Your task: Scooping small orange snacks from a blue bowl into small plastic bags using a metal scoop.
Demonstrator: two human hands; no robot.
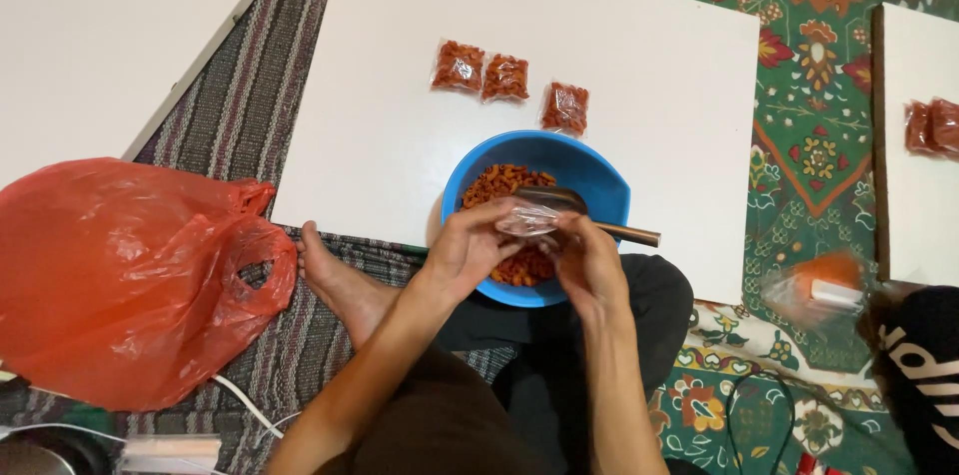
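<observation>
While I sit on the floor with my legs folded, the largest surface before me is a white board (400, 85) lying flat on a striped rug (250, 55), with a patterned green and red carpet (819, 135) to its right. A second white board (90, 25) lies at upper left, a third (914, 205) at far right carrying more red packets (931, 125).

A crumpled red plastic bag (120, 275) rests on the rug to my left, just beside my bare foot (335, 280).

A blue bowl (599, 180) sits at the near edge of the middle board, directly in front of my lap, partly filled with orange-brown snack pieces (504, 180). A spoon (559, 200) lies across the bowl, its brown handle (629, 233) pointing right past the rim.

Three small filled clear packets (505, 77) of the same snack lie in a loose row on the board just beyond the bowl, close together.

My left hand (470, 250) and right hand (589, 260) meet over the bowl. Both grip one small clear plastic pouch (527, 219), fingers pinched on it from either side. The pouch hangs above the snack pieces, near the spoon's bowl. Contents of the pouch: cannot tell.

At lower right, another person's dark sleeve (919, 365) shows, with a blurred orange packet (819, 285) near it.
</observation>
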